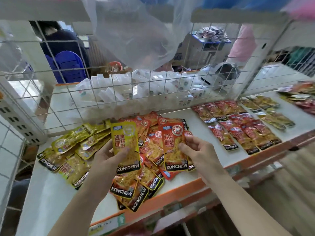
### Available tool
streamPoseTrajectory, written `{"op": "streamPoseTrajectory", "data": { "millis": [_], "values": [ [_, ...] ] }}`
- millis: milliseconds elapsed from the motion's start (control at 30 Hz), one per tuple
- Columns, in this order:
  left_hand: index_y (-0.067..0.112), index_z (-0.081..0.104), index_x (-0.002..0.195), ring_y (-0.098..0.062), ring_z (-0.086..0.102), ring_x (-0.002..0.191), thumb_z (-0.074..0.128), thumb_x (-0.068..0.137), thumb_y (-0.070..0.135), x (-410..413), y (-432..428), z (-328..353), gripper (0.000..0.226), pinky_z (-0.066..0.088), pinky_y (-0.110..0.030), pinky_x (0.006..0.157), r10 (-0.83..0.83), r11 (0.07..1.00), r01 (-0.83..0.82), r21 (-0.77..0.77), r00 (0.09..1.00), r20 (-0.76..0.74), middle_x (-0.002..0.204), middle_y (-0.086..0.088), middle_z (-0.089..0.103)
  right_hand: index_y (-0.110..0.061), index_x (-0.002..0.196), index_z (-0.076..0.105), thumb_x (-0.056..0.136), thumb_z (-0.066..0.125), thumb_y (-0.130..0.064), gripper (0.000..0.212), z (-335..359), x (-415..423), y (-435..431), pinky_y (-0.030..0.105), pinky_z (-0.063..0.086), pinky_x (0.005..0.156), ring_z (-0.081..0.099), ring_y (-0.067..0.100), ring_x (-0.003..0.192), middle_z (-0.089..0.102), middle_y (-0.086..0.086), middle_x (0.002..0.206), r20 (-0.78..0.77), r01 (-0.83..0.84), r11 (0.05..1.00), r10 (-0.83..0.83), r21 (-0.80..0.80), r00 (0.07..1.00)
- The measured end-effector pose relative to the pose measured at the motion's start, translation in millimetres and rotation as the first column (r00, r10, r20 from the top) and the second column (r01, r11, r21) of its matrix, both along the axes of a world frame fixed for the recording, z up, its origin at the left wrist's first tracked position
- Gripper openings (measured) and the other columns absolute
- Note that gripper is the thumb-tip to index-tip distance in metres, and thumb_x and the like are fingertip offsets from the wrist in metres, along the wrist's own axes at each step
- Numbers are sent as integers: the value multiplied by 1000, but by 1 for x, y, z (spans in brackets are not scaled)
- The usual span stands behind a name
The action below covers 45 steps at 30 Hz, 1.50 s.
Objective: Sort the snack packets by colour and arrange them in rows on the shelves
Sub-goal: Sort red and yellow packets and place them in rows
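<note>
Above the loose heap on the shelf (196, 171), your left hand (109, 157) pinches a yellow packet (124, 143) and your right hand (196, 149) pinches a red packet (173, 147); a yellow pile (71, 150) lies left, red rows (238, 128) right, below a wire grid (119, 92)

The bare left forearm (81, 198) comes in from 7 o'clock and runs up toward 1 o'clock, ending in the left hand (107, 157). That hand pinches a yellow packet (125, 142) upright, with the thumb across its front and the fingers behind. The bare right forearm (238, 198) enters from 5 o'clock and slants toward 11 o'clock; the right hand (199, 150) sits at 3 o'clock of the left, level with it and apart, its thumb on the front of a red packet (173, 147) and its fingers curled round the packet's right edge.
</note>
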<state>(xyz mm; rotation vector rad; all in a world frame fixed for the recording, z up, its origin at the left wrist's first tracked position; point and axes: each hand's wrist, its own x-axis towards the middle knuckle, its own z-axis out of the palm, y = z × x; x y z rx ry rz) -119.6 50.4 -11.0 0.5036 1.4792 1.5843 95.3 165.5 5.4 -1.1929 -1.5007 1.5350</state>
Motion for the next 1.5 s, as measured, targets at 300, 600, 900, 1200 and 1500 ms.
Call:
{"op": "streamPoseTrajectory", "data": {
  "millis": [300,600,900,1200,1500],
  "values": [
    [34,54,123,-10,60,89,59,98,10,56,16,18,35,46,-38,90,-95,995,92,-35,992,-88,107,9,64,-11,103,69,93,63,-5,14,-1,44,8,23,54,74,73,15,92,77,2,96,-60,48,997,-51,-53,997],
    [28,70,93,-25,67,88,63,88,-7,130,43,14,36,49,-41,91,-18,998,8,-60,988,-152,86,5,77,-8,108,67,92,64,-4,17,3,124,28,21,56,71,73,12,89,77,0,94,-103,18,995,-29,-100,994],
    [29,64,83,-7,72,80,72,85,-2,223,58,9,32,51,-35,80,19,997,-30,-73,988,-155,70,19,73,-12,115,65,90,68,-15,25,-5,213,55,37,57,84,73,16,97,76,0,103,-69,-9,988,-1,-152,998],
    [21,67,92,-3,70,78,67,88,-3,272,71,1,25,48,-16,69,-23,997,9,-73,980,-196,79,14,75,-14,108,67,91,68,-14,17,-17,253,77,42,57,90,72,19,99,76,1,101,-9,-26,988,25,-151,1000],
    [25,65,93,-1,71,79,65,89,-2,254,106,-4,28,53,-18,72,-43,994,25,-103,985,-170,78,18,75,-25,111,60,101,55,-16,15,-27,217,118,30,55,92,68,7,100,73,-8,104,150,-203,966,227,-159,962]
  ]
}}
